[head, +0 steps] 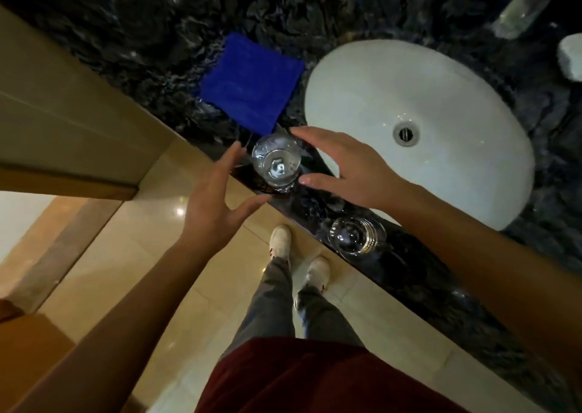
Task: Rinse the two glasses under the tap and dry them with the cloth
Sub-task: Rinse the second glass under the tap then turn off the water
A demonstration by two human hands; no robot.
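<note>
Two clear glasses stand upright on the front edge of the dark marbled surface (141,50), mouths up, their long axes vertical so the camera looks straight down into them. The left glass (276,168) sits just in front of the near corner of the blue cloth (250,82); its walls carry bright specks and glints that may be water drops, though I cannot be sure. The right glass (357,234) stands apart from it, near the front rim of the white oval sink (409,104), and shows ribbed rings near its base.

Both hands are spread wide and hold nothing. The left hand (217,192) and the right hand (343,164) flank the left glass, fingers splayed, with the right thumb tip just beside its rim. Whether either hand touches the glass cannot be told. The cloth lies flat, folded roughly square, left of the sink.
</note>
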